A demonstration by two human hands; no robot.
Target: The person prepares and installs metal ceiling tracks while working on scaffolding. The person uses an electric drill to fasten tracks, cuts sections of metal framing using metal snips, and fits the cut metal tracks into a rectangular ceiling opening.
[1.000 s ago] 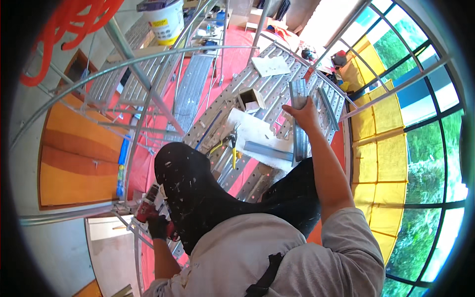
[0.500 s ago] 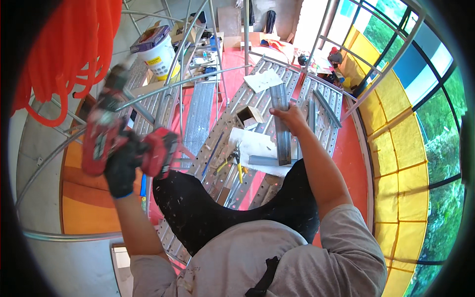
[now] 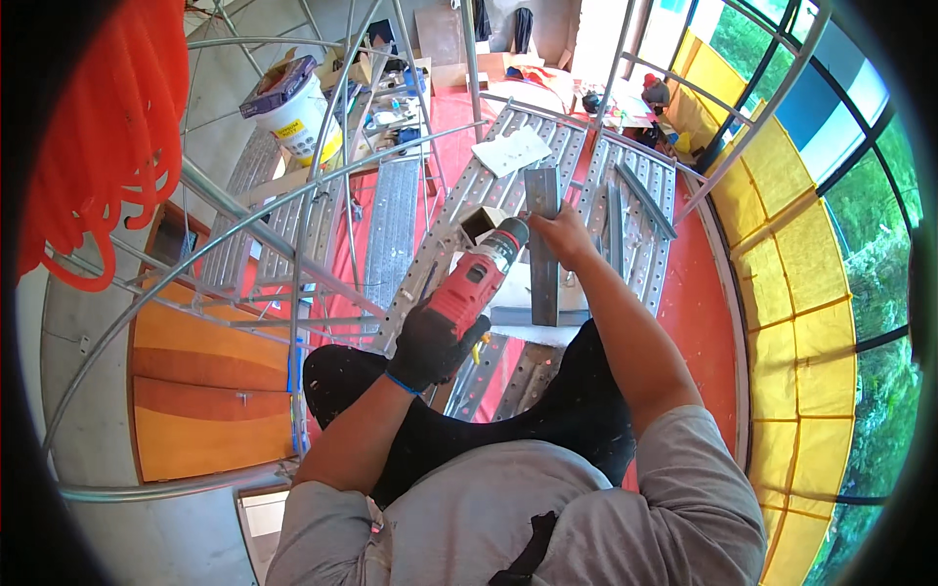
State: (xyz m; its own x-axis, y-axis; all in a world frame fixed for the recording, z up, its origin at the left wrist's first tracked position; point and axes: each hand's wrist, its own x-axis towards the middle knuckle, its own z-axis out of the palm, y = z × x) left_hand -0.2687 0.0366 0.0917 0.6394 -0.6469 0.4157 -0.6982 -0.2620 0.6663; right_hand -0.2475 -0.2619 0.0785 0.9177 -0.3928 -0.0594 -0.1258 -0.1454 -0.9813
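With the gloved left hand [image 3: 427, 347] clenched on the drill [image 3: 476, 278] and the bare right hand [image 3: 560, 230] gripping the metal strip [image 3: 543, 244], the bit may slip toward the fingers.

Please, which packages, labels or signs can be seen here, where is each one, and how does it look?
Bucket: upper left, on the scaffold deck; white, round, with a yellow label on its side.
Box: lying on top of the bucket; flat, dark blue-grey, with a printed face.
Carton: just right of the bucket; brown cardboard, open.
White sheet: on the metal planks, above the drill; rectangular, plain white, print too small to tell.
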